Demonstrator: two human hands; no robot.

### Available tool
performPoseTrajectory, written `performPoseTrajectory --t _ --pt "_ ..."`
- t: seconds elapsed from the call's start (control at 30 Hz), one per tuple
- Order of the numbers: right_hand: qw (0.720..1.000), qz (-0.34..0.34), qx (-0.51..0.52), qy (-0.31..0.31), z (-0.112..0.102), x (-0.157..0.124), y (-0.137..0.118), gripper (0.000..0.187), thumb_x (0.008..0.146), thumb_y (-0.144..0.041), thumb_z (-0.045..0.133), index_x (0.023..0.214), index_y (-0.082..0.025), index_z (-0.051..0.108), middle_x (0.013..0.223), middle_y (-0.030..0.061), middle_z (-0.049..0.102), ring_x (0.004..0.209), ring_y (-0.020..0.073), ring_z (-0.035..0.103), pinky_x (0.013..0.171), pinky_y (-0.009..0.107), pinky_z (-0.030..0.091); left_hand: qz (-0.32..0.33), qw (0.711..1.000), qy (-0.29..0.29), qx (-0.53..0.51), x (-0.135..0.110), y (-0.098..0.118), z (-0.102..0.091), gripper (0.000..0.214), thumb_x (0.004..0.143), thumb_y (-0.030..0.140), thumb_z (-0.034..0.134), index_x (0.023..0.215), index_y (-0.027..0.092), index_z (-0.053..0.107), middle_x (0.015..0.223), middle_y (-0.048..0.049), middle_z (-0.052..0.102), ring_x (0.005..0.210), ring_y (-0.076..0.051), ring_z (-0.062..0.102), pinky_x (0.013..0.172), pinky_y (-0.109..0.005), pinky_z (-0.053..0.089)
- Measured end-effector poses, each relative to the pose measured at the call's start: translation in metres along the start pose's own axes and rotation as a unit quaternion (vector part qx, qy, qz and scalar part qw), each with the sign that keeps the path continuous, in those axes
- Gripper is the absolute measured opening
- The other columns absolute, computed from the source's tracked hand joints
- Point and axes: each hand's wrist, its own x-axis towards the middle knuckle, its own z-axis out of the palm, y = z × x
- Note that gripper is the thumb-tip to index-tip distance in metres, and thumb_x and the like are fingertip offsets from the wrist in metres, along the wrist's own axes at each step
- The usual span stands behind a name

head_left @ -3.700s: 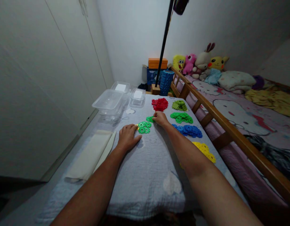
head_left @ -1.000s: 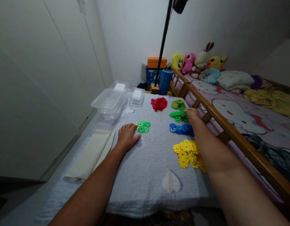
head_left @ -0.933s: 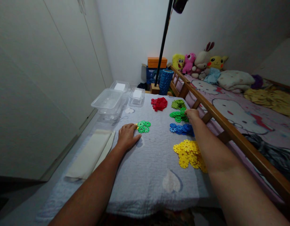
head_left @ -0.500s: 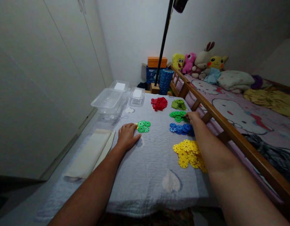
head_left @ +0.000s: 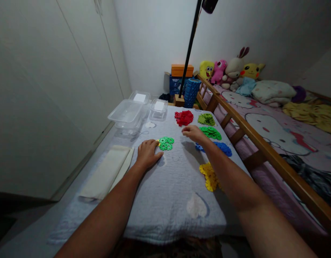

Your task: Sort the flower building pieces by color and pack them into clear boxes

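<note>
On the table my left hand (head_left: 147, 153) lies palm down, thumb spread from the fingers. Its fingertips touch or reach the edge of a small yellow snowflake disc (head_left: 158, 142), partly hidden, beside joined or overlapping green snowflake discs (head_left: 166, 143). My right hand (head_left: 191, 132) hovers over the table's middle with fingers pinched; whatever is between them is hidden. Right of it are heaps of the same discs: green (head_left: 211, 133), olive green (head_left: 206, 119), red (head_left: 184, 117), blue (head_left: 223, 148) and yellow (head_left: 209, 176). My right forearm covers part of the blue and yellow heaps.
Clear plastic boxes (head_left: 127, 111) stand at the table's back left. A folded cream cloth (head_left: 105, 175) lies left of my left arm. The wooden bed rail (head_left: 243, 129) borders the right side. Behind the table rises a black pole (head_left: 191, 46) on a wooden block.
My right hand has left the green heap and moved left toward the table's middle. My left hand stays by the small green group. The view has shifted slightly.
</note>
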Motion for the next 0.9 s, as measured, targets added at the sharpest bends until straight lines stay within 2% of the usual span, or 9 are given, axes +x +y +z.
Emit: performPoseTrajectory --t 0.07,0.2,0.3,0.43,0.57,0.67,0.77,0.9 --pt "0.997 -0.041 -0.041 -0.056 0.024 -0.002 -0.013 0.009 0.073 -0.013 0.070 0.077 -0.017 0.077 0.077 0.0011 0.074 0.073 0.0145 0.064 0.069 0.021 0.046 0.004 1.000 0.000 0.002 0.000 -0.001 0.000 0.051 0.087 0.045 0.064 0.134 0.027 0.062 0.143 -0.0083 0.061 0.132 -0.033 0.050 0.110 -0.048 0.039" --pt "0.987 -0.079 -0.115 -0.082 0.058 -0.007 -0.025 0.027 0.076 -0.013 0.070 0.101 -0.017 0.079 0.110 0.0102 0.075 0.096 0.0196 0.065 0.084 0.024 0.046 0.009 1.000 0.000 0.004 0.000 -0.001 0.001 0.053 0.087 0.045 0.064 0.135 0.025 0.061 0.143 -0.0096 0.060 0.132 -0.033 0.049 0.110 -0.049 0.038" --pt "0.983 -0.078 -0.147 -0.078 0.066 -0.008 -0.026 0.035 0.078 -0.013 0.069 0.112 -0.016 0.076 0.122 0.0145 0.070 0.102 0.0216 0.064 0.087 0.026 0.045 0.007 1.000 -0.001 0.005 0.000 -0.001 0.001 0.053 0.087 0.046 0.064 0.136 0.025 0.061 0.144 -0.0090 0.060 0.131 -0.034 0.049 0.110 -0.049 0.038" --pt "0.984 -0.072 -0.147 -0.064 0.063 -0.007 -0.023 0.033 0.078 -0.013 0.071 0.109 -0.017 0.077 0.115 0.0115 0.074 0.101 0.0212 0.065 0.085 0.025 0.045 0.004 1.000 -0.001 0.009 0.000 -0.001 0.001 0.052 0.088 0.046 0.063 0.135 0.026 0.061 0.144 -0.0083 0.060 0.132 -0.034 0.049 0.109 -0.049 0.038" --pt "0.992 -0.049 -0.114 -0.035 0.047 -0.002 -0.014 0.019 0.075 -0.010 0.071 0.090 -0.018 0.079 0.092 0.0050 0.078 0.086 0.0180 0.067 0.077 0.023 0.045 0.010 1.000 -0.004 0.009 0.000 0.000 0.000 0.049 0.088 0.045 0.063 0.133 0.026 0.062 0.144 -0.0086 0.060 0.131 -0.034 0.049 0.108 -0.049 0.039" --pt "0.997 -0.015 -0.074 0.011 0.021 0.004 0.003 0.011 0.074 -0.011 0.069 0.078 -0.017 0.077 0.074 0.0016 0.074 0.071 0.0148 0.065 0.069 0.022 0.045 0.011 1.000 -0.005 0.007 0.000 0.001 -0.001 0.047 0.088 0.044 0.062 0.132 0.027 0.063 0.143 -0.0083 0.061 0.132 -0.033 0.049 0.108 -0.049 0.039" --pt "0.994 0.034 -0.033 0.097 -0.014 0.010 0.026 0.009 0.075 -0.013 0.066 0.075 -0.016 0.074 0.067 0.0002 0.070 0.063 0.0130 0.062 0.063 0.021 0.043 0.010 1.000 -0.003 0.007 0.000 0.001 -0.001 0.046 0.088 0.043 0.062 0.131 0.028 0.063 0.143 -0.0078 0.061 0.132 -0.033 0.049 0.108 -0.048 0.038" --pt "0.968 0.112 0.013 0.224 -0.058 0.015 0.058 0.006 0.073 -0.013 0.064 0.075 -0.013 0.070 0.061 -0.0008 0.063 0.057 0.0122 0.056 0.056 0.021 0.041 0.011 1.000 -0.004 0.009 0.000 0.001 0.000 0.047 0.087 0.044 0.062 0.131 0.027 0.064 0.143 -0.0080 0.061 0.131 -0.033 0.050 0.108 -0.048 0.039"
